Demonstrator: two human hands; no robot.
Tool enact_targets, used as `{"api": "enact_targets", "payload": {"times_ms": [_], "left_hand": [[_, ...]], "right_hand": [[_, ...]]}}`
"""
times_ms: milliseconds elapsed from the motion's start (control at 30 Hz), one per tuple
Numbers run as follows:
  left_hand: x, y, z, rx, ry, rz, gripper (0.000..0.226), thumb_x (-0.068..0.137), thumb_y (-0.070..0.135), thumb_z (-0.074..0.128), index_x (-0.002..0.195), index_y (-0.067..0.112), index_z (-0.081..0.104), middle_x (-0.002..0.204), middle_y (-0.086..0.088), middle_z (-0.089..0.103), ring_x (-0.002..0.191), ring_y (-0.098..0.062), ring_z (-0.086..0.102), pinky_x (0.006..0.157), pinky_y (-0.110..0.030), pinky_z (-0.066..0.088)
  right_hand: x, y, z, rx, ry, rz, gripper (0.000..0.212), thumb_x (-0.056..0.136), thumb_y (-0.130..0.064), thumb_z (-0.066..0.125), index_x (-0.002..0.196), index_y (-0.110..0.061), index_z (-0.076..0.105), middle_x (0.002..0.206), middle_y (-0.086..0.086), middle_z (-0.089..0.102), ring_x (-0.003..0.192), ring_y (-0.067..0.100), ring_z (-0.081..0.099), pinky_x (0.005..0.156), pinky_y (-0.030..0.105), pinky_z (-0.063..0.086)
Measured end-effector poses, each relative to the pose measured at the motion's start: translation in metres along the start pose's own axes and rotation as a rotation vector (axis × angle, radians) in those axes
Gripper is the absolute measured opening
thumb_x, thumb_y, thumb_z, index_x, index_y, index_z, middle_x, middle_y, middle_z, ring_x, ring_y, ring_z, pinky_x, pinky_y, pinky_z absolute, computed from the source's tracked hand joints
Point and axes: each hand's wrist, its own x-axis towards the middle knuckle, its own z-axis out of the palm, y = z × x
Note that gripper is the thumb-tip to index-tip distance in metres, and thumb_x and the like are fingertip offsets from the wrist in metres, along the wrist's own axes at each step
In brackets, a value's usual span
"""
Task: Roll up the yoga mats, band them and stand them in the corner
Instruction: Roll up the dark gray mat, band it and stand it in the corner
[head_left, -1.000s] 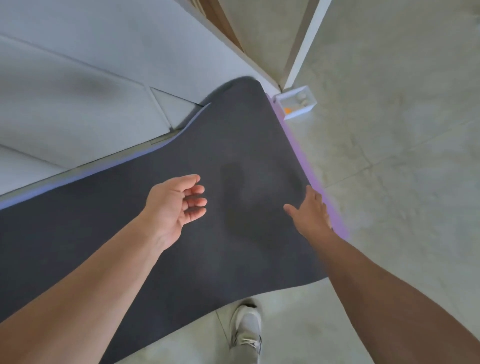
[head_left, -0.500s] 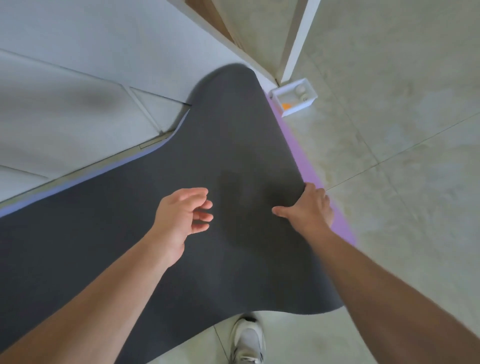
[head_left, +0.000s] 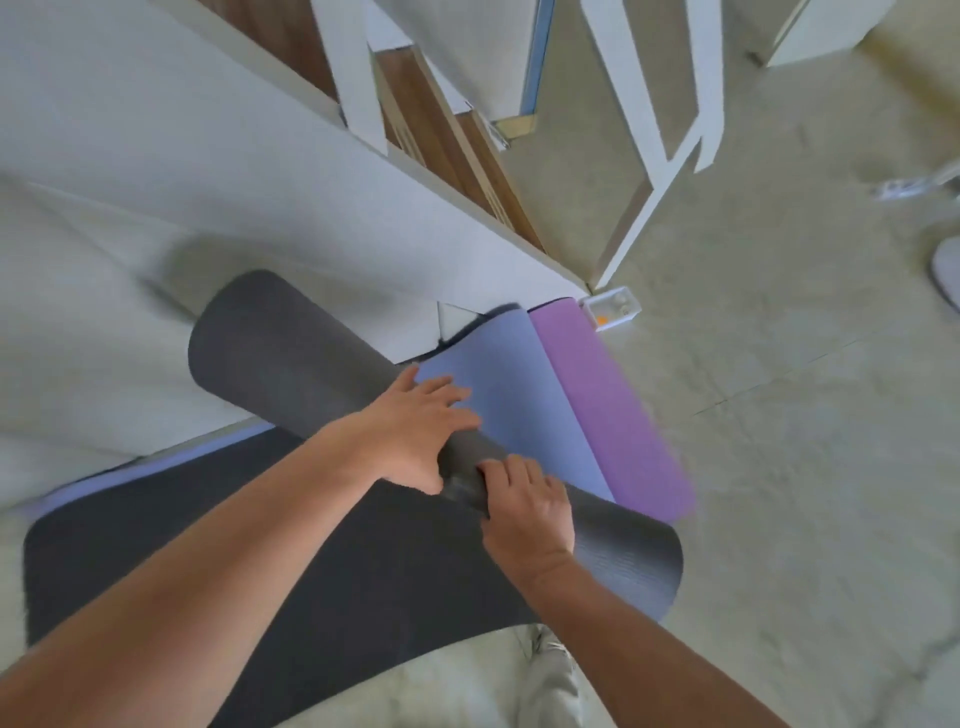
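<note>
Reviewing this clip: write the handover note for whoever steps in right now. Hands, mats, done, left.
Left hand: fingers fairly straight, resting on the folded-over dark grey foam yoga mat and reaching onto the lavender-blue mat.
Right hand: fingers curled in a grip on the grey mat's fold.
Mats: all on the tiled floor beside the white wall panel. Grey mat on top, one end turned over; lavender-blue one showing under it, purple mat alongside.
Done: only the first fold of the grey mat.
Left: roll all mats tightly, band them, stand them in the corner. No bands visible.
</note>
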Motion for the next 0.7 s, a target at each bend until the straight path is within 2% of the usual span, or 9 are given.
{"api": "enact_targets", "payload": {"times_ms": [100,167,233,300,400,467,533,600,700], "left_hand": [[-0.107,-0.037,-0.026,-0.141,-0.102,-0.103,0.079,0.075,0.055,0.071,0.146,0.041,0.040,0.147,0.012,0.041,0.136,-0.022,0.033,0.115,-0.041,0.025],[-0.170,-0.064,-0.033,-0.331,-0.084,-0.161,0.070,0.073,0.069,0.066,0.135,0.040,0.051,0.135,0.016,0.051,0.122,-0.016,0.047,0.105,-0.039,0.039],[-0.221,-0.089,-0.036,-0.452,-0.024,-0.215,0.061,0.081,0.072,0.058,0.131,0.036,0.056,0.130,0.016,0.057,0.115,-0.013,0.053,0.100,-0.036,0.042],[-0.260,-0.108,-0.038,-0.427,0.007,-0.280,0.055,0.088,0.072,0.046,0.124,0.033,0.060,0.125,0.012,0.059,0.113,-0.015,0.054,0.099,-0.038,0.042],[-0.301,-0.136,-0.032,-0.368,0.022,-0.386,0.064,0.091,0.075,0.032,0.120,0.028,0.064,0.131,0.003,0.060,0.117,-0.021,0.054,0.102,-0.043,0.041],[-0.318,-0.152,-0.023,-0.373,-0.023,-0.415,0.071,0.090,0.078,0.030,0.123,0.025,0.065,0.138,0.000,0.058,0.125,-0.023,0.053,0.107,-0.044,0.037],[-0.334,-0.163,-0.016,-0.535,-0.080,-0.451,0.078,0.079,0.088,0.041,0.113,0.025,0.072,0.132,0.000,0.064,0.118,-0.021,0.061,0.108,-0.042,0.038],[-0.350,-0.170,-0.012,-0.808,-0.156,-0.519,0.083,0.058,0.092,0.061,0.104,0.025,0.077,0.115,-0.003,0.073,0.101,-0.022,0.071,0.105,-0.041,0.045],[-0.365,-0.175,-0.008,-0.975,-0.269,-0.463,0.084,0.047,0.082,0.079,0.103,0.018,0.080,0.102,-0.009,0.077,0.092,-0.025,0.075,0.099,-0.040,0.052]], "right_hand": [[-0.024,-0.070,-0.064,-0.048,0.014,-0.093,0.059,0.042,-0.019,0.088,0.098,-0.020,0.069,0.081,0.001,0.058,0.071,0.024,0.059,0.059,0.035,0.048],[-0.039,-0.114,-0.100,-0.084,0.035,-0.155,0.064,0.040,-0.022,0.090,0.100,-0.020,0.069,0.084,0.001,0.059,0.073,0.024,0.059,0.061,0.034,0.049],[-0.055,-0.154,-0.130,-0.120,0.064,-0.209,0.066,0.040,-0.023,0.091,0.102,-0.019,0.070,0.085,0.001,0.060,0.074,0.024,0.060,0.061,0.033,0.049],[-0.070,-0.187,-0.152,-0.150,0.121,-0.262,0.063,0.045,-0.023,0.090,0.103,-0.018,0.070,0.085,0.002,0.061,0.073,0.024,0.059,0.062,0.031,0.048],[-0.092,-0.225,-0.176,-0.195,0.244,-0.372,0.056,0.056,-0.023,0.086,0.109,-0.019,0.066,0.087,0.002,0.061,0.073,0.023,0.058,0.064,0.032,0.047],[-0.105,-0.240,-0.186,-0.226,0.367,-0.440,0.042,0.070,-0.022,0.075,0.110,-0.020,0.064,0.085,0.000,0.060,0.072,0.022,0.055,0.066,0.031,0.044],[-0.115,-0.249,-0.197,-0.232,0.460,-0.489,0.028,0.083,-0.018,0.058,0.110,-0.022,0.063,0.084,-0.002,0.059,0.070,0.021,0.053,0.067,0.031,0.042],[-0.122,-0.256,-0.207,-0.245,0.498,-0.523,0.028,0.088,-0.016,0.047,0.112,-0.022,0.061,0.085,-0.003,0.060,0.069,0.021,0.055,0.066,0.032,0.045],[-0.130,-0.260,-0.213,-0.297,0.494,-0.550,0.032,0.086,-0.019,0.050,0.117,-0.022,0.056,0.092,-0.002,0.062,0.074,0.020,0.058,0.068,0.031,0.048]]}}
